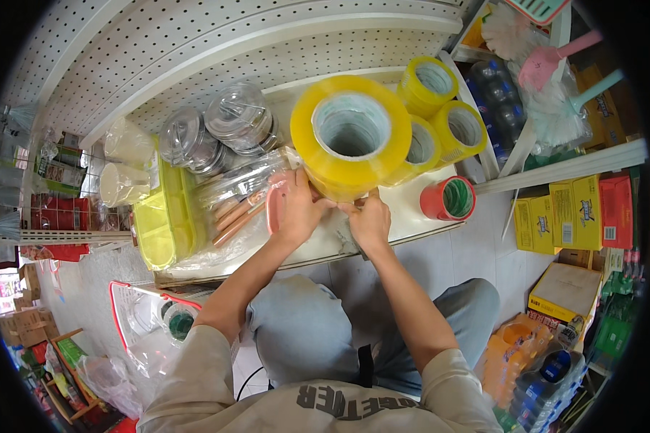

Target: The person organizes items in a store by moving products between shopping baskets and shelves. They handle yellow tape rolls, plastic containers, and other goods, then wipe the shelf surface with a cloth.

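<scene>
A yellow packing-tape stack [348, 170] rises just beyond the left hand [300, 208] and right hand [369, 222], thumbs close together; whether they clamp it cannot be told.

That's a pale greyish T-shirt [318, 420] they've got on, dark block lettering [361, 405] across the chest, roomy short sleeves [195, 364], washed-out blue jeans [303, 328], a black strap [366, 364] at the waist. Left hand [300, 209] and right hand [369, 222] are bare.
</scene>
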`<state>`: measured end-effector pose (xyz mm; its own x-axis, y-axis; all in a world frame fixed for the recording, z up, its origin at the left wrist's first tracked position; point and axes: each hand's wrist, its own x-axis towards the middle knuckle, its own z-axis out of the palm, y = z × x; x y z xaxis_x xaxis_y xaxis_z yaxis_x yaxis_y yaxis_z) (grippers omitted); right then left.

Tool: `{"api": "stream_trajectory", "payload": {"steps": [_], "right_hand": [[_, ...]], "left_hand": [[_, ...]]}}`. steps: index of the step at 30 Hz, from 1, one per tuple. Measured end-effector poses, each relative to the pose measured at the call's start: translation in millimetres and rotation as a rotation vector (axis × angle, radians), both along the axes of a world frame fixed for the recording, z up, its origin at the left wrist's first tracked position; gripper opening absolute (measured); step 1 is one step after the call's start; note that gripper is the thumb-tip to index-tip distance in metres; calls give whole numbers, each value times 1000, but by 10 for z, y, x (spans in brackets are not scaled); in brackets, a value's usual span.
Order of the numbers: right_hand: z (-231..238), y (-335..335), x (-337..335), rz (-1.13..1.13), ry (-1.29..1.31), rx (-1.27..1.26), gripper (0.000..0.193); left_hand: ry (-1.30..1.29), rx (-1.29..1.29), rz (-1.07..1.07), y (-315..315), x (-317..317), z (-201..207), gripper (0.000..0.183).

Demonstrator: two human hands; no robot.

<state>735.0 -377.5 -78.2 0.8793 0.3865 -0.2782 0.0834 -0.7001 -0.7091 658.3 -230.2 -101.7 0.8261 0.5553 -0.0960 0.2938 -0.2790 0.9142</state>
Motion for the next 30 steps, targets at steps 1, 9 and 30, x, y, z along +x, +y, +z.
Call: {"api": "stream_trajectory", "payload": {"steps": [1,9,30], "right_hand": [[17,7,12,-4,-7,-11,76],[857,-556,277,-6,-491,34,43],[1204,-348,1191,631,-288,-636,23]], "left_hand": [[-15,-4,3,-10,18,23,76],[-4,276,13,-189,-175,232,80],[20,-763,-120,-282,-158,403,93]]}}
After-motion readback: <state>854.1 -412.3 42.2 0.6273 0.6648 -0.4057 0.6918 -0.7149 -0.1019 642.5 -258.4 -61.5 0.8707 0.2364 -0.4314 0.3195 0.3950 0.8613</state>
